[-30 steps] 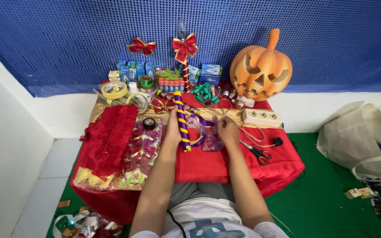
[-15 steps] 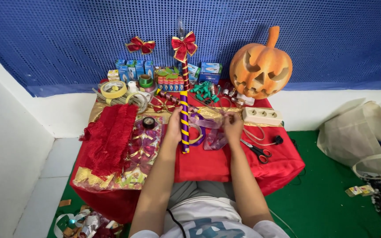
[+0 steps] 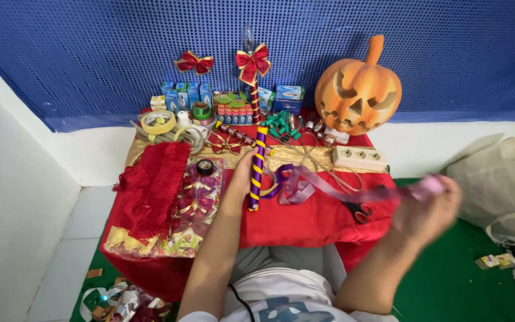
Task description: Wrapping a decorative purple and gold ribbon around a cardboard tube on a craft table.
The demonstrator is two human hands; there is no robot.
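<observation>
The left hand (image 3: 241, 176) grips one purple-and-yellow striped stick (image 3: 257, 167), its long axis running near to far on the red cloth (image 3: 305, 217). The right hand (image 3: 427, 209), blurred, pinches one purple ribbon (image 3: 335, 186) stretched rightward from the stick. One pair of scissors (image 3: 359, 210) lies between.

Both forearms bare, no sleeves past the elbows, no watch, rings or gloves visible. Left hand (image 3: 242, 174) sharp, right hand (image 3: 427, 206) motion-blurred, detail unreadable. White T-shirt (image 3: 281, 298) with a blue-grey print on the chest, print cut off by the frame edge. Thin black cable (image 3: 241, 301) runs down the shirt, left of the print. Grey trousers (image 3: 287, 262) just above the shirt hem.
</observation>
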